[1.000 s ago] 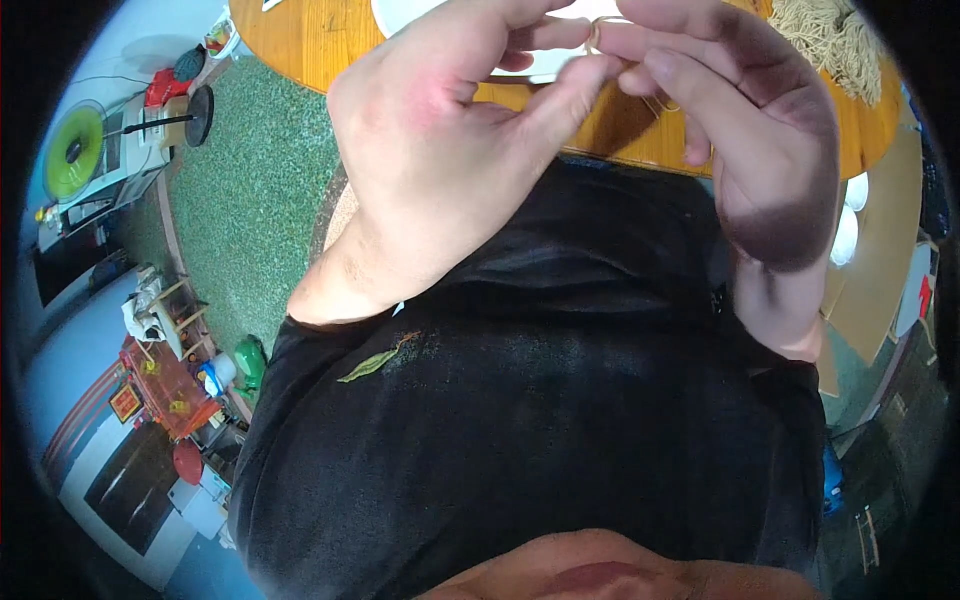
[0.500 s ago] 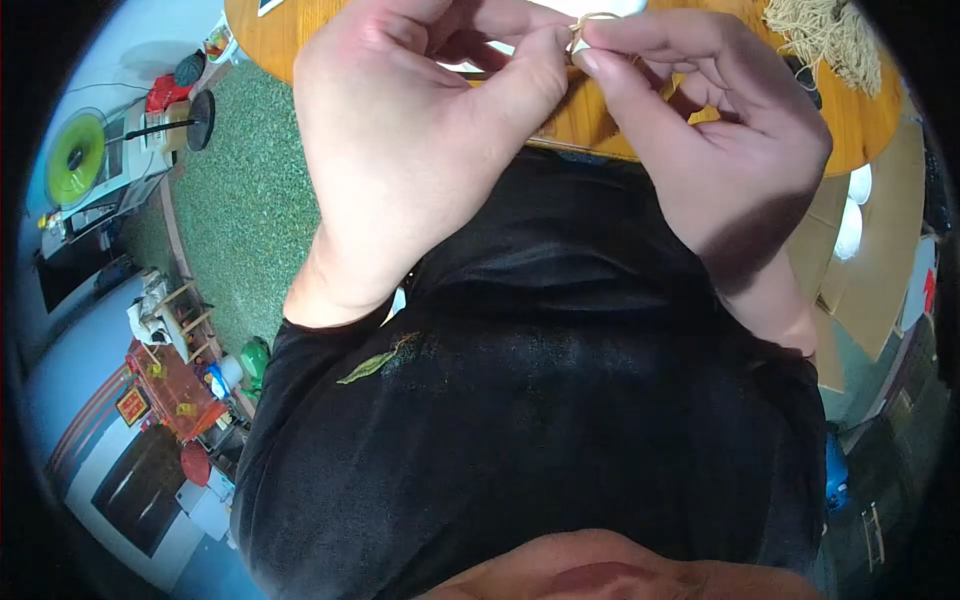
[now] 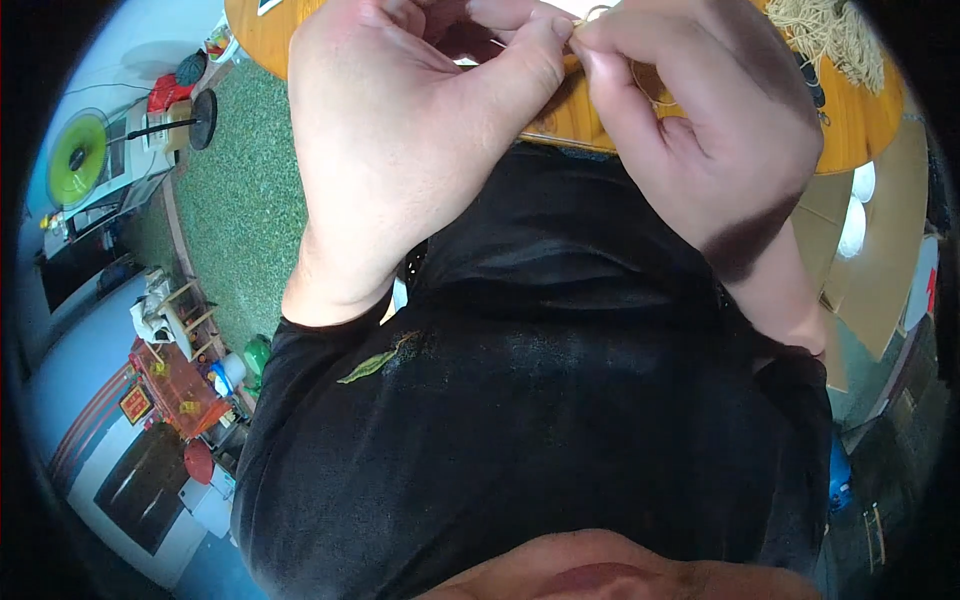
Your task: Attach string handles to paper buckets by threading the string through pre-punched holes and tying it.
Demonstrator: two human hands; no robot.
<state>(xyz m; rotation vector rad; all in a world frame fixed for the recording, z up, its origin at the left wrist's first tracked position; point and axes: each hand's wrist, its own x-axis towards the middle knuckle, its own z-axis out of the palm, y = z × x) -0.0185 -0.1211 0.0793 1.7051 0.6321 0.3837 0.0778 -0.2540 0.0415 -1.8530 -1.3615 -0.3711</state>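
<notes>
A thin tan cord (image 3: 598, 12) is pinched between the fingertips of both my hands, just over the near edge of the wooden table. Closed at the thumb and forefinger, my left hand (image 3: 400, 140) grips it from the left. My right hand (image 3: 715, 125) pinches it from the other side, the tips of the two hands nearly touching. A small loop of cord rises above the fingertips, and a thin strand hangs below my right fingers. The rest of the cord is hidden behind my hands.
A pile of tan cord (image 3: 835, 45) lies on the round wooden table (image 3: 860, 135) at the right, with a small dark object (image 3: 812, 82) beside it. A green fan (image 3: 80, 158) stands far left. Flattened cardboard (image 3: 890, 230) lies on the floor at right.
My right fingers have curled in and turned over the cord, and less of the loop shows. My left hand has barely shifted.
</notes>
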